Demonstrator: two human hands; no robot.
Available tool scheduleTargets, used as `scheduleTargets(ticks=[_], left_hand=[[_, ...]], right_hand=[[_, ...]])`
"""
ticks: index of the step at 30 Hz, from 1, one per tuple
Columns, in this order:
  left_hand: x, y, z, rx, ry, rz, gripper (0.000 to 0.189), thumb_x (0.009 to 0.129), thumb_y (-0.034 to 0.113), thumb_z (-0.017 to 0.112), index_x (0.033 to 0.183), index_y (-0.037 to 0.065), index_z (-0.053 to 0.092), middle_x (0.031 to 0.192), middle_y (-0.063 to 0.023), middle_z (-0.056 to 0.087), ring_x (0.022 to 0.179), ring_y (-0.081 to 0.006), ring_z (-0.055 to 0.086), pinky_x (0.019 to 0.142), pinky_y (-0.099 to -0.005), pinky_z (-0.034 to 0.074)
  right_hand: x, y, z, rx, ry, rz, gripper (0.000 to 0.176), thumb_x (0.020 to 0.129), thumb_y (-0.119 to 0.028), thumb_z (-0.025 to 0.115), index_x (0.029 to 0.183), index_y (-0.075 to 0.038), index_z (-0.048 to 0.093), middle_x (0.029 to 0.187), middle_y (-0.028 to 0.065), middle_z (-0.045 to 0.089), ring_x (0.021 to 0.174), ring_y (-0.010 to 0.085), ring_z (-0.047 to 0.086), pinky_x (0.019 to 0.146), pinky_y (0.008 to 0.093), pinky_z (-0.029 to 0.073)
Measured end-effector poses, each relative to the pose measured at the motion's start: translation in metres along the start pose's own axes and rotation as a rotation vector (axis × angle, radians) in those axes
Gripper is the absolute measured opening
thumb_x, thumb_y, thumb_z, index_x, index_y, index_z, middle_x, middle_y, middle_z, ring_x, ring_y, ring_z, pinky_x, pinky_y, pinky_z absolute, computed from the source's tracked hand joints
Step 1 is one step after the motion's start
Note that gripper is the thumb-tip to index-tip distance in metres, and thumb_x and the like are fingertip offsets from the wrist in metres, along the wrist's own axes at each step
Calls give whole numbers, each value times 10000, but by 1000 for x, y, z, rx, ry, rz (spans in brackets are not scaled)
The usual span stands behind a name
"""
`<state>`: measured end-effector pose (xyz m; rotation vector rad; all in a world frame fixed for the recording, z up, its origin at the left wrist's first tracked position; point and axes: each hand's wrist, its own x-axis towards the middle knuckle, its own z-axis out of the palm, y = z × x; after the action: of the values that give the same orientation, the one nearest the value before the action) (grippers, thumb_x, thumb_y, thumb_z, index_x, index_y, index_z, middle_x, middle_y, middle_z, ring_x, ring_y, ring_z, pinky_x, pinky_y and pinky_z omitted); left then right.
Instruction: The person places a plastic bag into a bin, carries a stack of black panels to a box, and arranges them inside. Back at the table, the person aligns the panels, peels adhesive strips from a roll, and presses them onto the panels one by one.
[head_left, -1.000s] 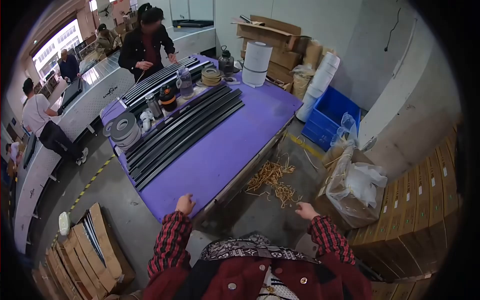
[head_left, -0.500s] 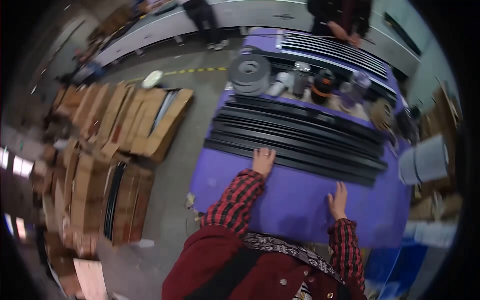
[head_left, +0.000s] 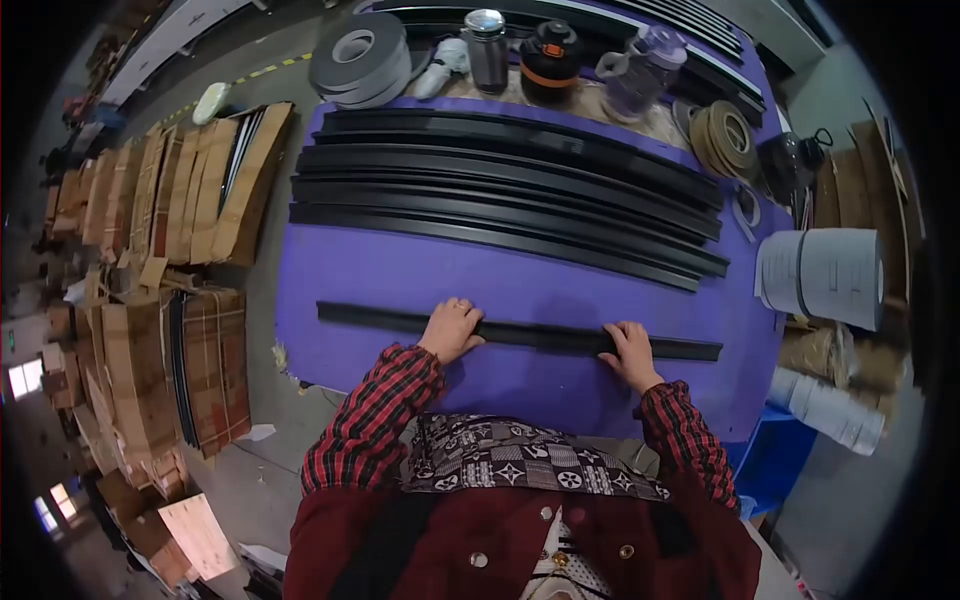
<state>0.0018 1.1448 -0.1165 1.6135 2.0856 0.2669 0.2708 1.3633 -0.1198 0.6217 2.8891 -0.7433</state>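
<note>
A long black strip (head_left: 540,335) lies alone across the near part of the purple table (head_left: 400,270). My left hand (head_left: 452,328) grips it left of its middle. My right hand (head_left: 630,350) grips it further right, fingers curled over its edge. Beyond it, several more long black strips (head_left: 500,190) lie side by side in a stack across the table's middle.
Grey tape rolls (head_left: 360,60), flasks and bottles (head_left: 550,60) and tan tape rolls (head_left: 725,135) line the far edge. A big white paper roll (head_left: 825,275) stands at the right. Cardboard boxes (head_left: 180,200) fill the floor to the left. A blue bin (head_left: 775,465) sits lower right.
I have turned to face the table square on. One black strip has come out of the stack toward the near edge, and both hands now hold it.
</note>
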Motion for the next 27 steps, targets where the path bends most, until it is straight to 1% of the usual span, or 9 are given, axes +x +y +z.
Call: scheduleTargets(ticks=[2, 4, 6, 9, 11, 13, 15, 19, 27], left_hand=[[6, 4, 5, -130, -110, 6, 309, 675, 249, 631, 904, 64, 534, 918, -102, 507, 910, -278, 460, 747, -372, 381], [28, -9, -12, -195, 332, -65, 322, 683, 212, 622, 934, 42, 513, 940, -130, 505, 911, -293, 461, 771, -386, 377], [57, -41, -24, 38, 624, -180, 375, 692, 190, 609, 1004, 27, 480, 995, -140, 486, 953, -296, 445, 801, -392, 366], [78, -64, -38, 296, 586, -160, 471, 689, 189, 613, 1092, 32, 426, 1062, -130, 443, 1006, -290, 411, 836, -391, 344], [82, -70, -40, 356, 542, -106, 514, 677, 195, 621, 1116, 40, 404, 1076, -125, 430, 1014, -289, 401, 858, -404, 326], [80, -79, -35, 339, 500, -57, 504, 667, 194, 626, 1104, 48, 423, 1069, -127, 434, 1013, -289, 402, 862, -403, 324], [69, -82, -27, 431, 409, 69, 484, 669, 180, 627, 1098, 55, 439, 1062, -130, 437, 1003, -294, 406, 858, -388, 332], [69, -84, -17, 200, 478, -19, 467, 692, 156, 626, 1106, 47, 440, 1073, -138, 433, 1015, -312, 402, 867, -386, 332], [84, -69, -28, 366, 418, -77, 555, 686, 208, 643, 1148, 28, 394, 1137, -144, 406, 1060, -297, 383, 903, -398, 302]], right_hand=[[-14, 2, -2, 24, 40, -22, 503, 594, -159, 685, 1040, -53, 477, 991, 128, 459, 937, 306, 429, 802, 383, 362], [-11, -4, -8, 63, 170, -59, 493, 605, -146, 675, 1046, -47, 476, 1020, 130, 454, 973, 310, 422, 822, 387, 354], [29, -10, -8, 70, 360, -49, 490, 609, -145, 668, 1046, -40, 473, 1038, 128, 450, 988, 310, 418, 828, 391, 351], [91, -21, -5, 22, 587, 23, 497, 605, -157, 665, 1048, -41, 471, 1044, 120, 449, 987, 303, 418, 820, 391, 353], [113, -22, 4, -30, 606, 62, 505, 618, -159, 654, 1067, -38, 458, 1029, 135, 455, 960, 303, 433, 820, 382, 358], [118, -24, 7, -74, 534, 60, 527, 614, -173, 653, 1083, -49, 448, 1031, 126, 448, 968, 292, 429, 816, 379, 359], [113, -19, 16, -114, 357, 64, 541, 602, -171, 660, 1086, -59, 445, 1023, 110, 442, 971, 280, 423, 816, 377, 356], [99, -16, 11, -115, 495, 94, 531, 595, -162, 662, 1071, -64, 450, 1019, 93, 434, 977, 265, 413, 824, 366, 344], [110, -12, -2, -313, 525, 88, 556, 630, -229, 648, 1109, -59, 423, 1011, 74, 436, 989, 231, 388, 848, 338, 307]])
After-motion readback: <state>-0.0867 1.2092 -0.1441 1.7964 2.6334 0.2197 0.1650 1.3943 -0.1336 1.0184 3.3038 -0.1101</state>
